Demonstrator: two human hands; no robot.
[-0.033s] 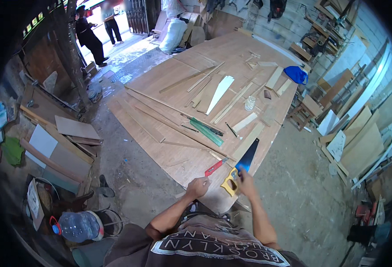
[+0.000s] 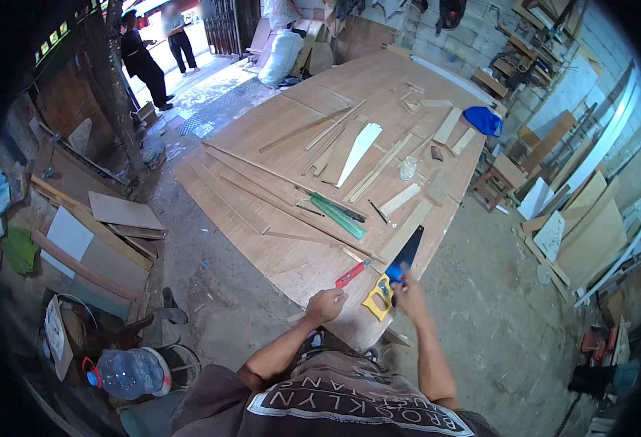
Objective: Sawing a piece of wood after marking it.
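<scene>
My left hand (image 2: 325, 306) is closed at the near edge of the wooden table; what it holds, if anything, is hidden. Just beyond its fingers lies a red utility knife (image 2: 350, 275). My right hand (image 2: 411, 297) hovers beside a handsaw (image 2: 380, 299) with a yellow handle and a dark blade, near where handle and blade meet. Motion smears its fingers, and I cannot tell whether they touch the saw. The blade lies across the right edge of the table, next to a long pale wooden strip (image 2: 407, 233).
Thin strips and offcuts cover the table (image 2: 262, 266), with a green piece (image 2: 339, 218), a glass jar (image 2: 408, 168) and a blue bag (image 2: 483, 121). A large water bottle (image 2: 127, 372) stands at lower left. Boards lean at right. Two people (image 2: 144, 62) stand by the doorway.
My right hand has shifted slightly up and to the right, its fingers now more blurred. My left hand has barely moved. The saw and knife stay in place.
</scene>
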